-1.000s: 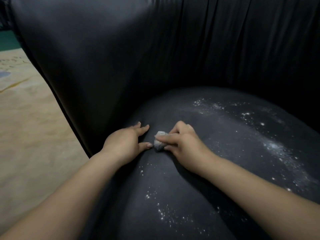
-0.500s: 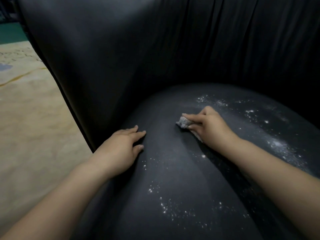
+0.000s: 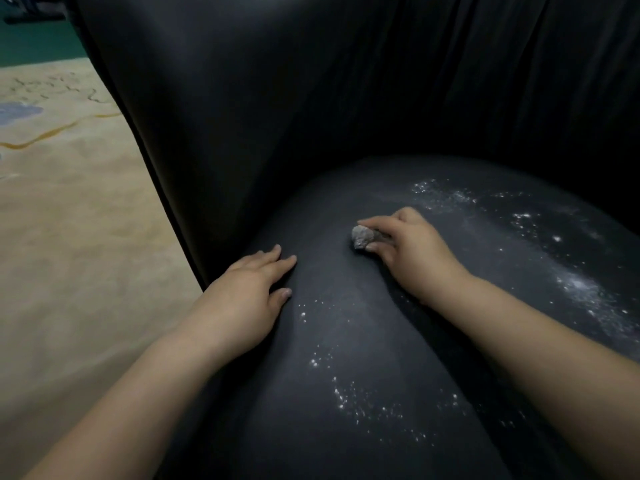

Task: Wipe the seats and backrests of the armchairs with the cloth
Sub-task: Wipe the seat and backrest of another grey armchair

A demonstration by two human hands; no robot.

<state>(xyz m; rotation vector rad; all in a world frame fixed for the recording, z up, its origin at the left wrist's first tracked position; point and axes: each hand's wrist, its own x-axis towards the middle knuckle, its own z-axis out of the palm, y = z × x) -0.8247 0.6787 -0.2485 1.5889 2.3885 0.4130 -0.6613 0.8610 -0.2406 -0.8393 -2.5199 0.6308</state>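
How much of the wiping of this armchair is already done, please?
Done: the seat strip between the hands looks mostly free of powder. In hand: the right hand pinches the balled cloth on the seat; the left hand rests flat. Left: white powder at the right and near front, and probably the backrest.

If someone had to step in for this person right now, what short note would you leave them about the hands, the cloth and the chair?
Right hand: holds the small balled-up cloth pressed on the middle of the seat.
Left hand: flat on the seat's left edge, fingers straight, holding nothing.
Done: the strip of seat by the cloth looks mostly free of powder.
Left: white powder lies across the right side of the seat, more specks toward the front. The backrest shows no powder, but whether it has been wiped cannot be told.
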